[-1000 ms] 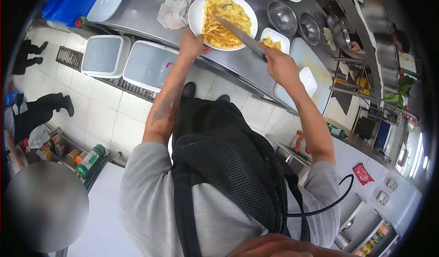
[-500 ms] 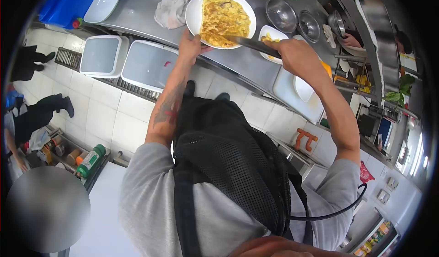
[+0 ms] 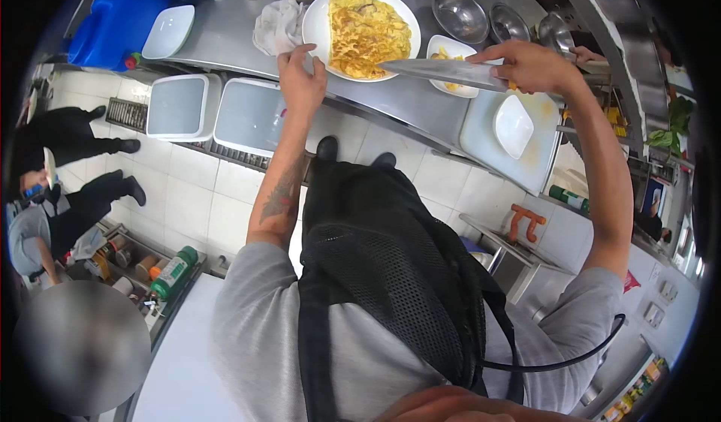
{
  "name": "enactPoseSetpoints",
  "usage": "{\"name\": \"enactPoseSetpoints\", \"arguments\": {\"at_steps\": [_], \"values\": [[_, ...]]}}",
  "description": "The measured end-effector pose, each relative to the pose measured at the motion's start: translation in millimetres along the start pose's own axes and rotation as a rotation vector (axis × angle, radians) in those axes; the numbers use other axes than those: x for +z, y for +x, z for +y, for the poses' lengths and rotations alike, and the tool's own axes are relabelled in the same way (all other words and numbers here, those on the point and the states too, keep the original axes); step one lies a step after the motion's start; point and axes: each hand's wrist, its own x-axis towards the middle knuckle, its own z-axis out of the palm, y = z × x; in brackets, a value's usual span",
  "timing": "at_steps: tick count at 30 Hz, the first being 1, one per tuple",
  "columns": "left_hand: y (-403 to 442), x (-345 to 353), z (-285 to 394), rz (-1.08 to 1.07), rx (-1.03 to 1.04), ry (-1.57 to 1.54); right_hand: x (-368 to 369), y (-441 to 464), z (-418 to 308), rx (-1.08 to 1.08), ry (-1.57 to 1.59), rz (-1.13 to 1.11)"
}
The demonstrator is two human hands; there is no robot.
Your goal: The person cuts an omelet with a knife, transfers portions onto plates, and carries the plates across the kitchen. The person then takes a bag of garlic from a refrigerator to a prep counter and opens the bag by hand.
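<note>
A flat yellow omelette (image 3: 368, 35), browned in patches, lies on a round white plate (image 3: 317, 20) at the counter's front edge. My right hand (image 3: 529, 67) grips a broad-bladed kitchen knife (image 3: 443, 70), its tip pointing left at the omelette's lower right edge. The blade passes over a small white dish (image 3: 467, 91) with yellow egg pieces (image 3: 451, 54). At the plate's lower left rim is my left hand (image 3: 302, 82), fingers apart and holding nothing; whether a fingertip touches the rim I cannot tell.
A crumpled white cloth (image 3: 278, 28) lies left of the plate. Metal bowls (image 3: 460, 15) stand to the right, behind the small dish. A cutting board (image 3: 481, 133) bears an oval white dish (image 3: 514, 125). Grey-lidded bins (image 3: 178, 107) stand below the counter. Two people (image 3: 75, 212) are at far left.
My left hand has let go of the plate's rim and moved slightly left. My right hand has moved right, drawing the knife back from over the omelette and turning its blade flatter to view.
</note>
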Motion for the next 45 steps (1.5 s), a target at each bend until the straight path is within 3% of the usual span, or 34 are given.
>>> {"name": "enactPoseSetpoints", "arguments": {"at_steps": [2, 7, 9, 13, 17, 20, 27, 32, 35, 39, 42, 45], "values": [[13.9, -6.8, 6.5, -0.046, 0.038, 0.03, 23.3, 11.6, 17.5, -0.231, -0.055, 0.056], [23.1, -0.9, 1.1, -0.128, 0.188, 0.123, 23.4, 9.6, 4.1, -0.103, 0.009, -0.079], [20.0, -1.4, 8.3, -0.264, 0.257, 0.301, 23.0, 7.3, -4.9, -0.024, 0.018, -0.14], [11.9, 7.8, 5.3, -0.352, 0.367, 0.277, 61.1, 17.5, -5.8, -0.01, 0.154, -0.12], [5.9, 8.4, 2.8, -0.342, 0.404, 0.249, 168.7, 63.7, -6.0, -0.197, 0.4, 0.185], [5.5, 4.9, 6.3, -0.324, 0.377, 0.256, 210.2, 71.3, -40.0, -0.093, 0.603, 0.284], [14.2, -9.1, 31.9, -0.251, 0.472, 0.204, 228.0, 37.9, -55.0, -0.072, 0.737, 0.522], [23.7, -8.7, 106.2, -0.179, 0.611, 0.123, 228.3, -1.9, -18.7, -0.03, 0.88, 0.628], [14.9, 23.7, 160.6, -0.184, 0.718, 0.025, 225.6, -51.6, 14.1, 0.081, 1.018, 0.674], [-26.5, 92.3, 236.6, -0.3, 0.847, -0.09, 277.1, -98.2, 79.1, 0.18, 1.048, 0.862], [-75.8, 159.1, 267.7, -0.443, 0.897, -0.133, 310.3, -119.2, 122.8, 0.268, 1.084, 0.836], [-108.8, 220.2, 280.5, -0.646, 0.911, 0.05, 325.8, -129.6, 159.3, 0.322, 1.27, 0.644]]}}
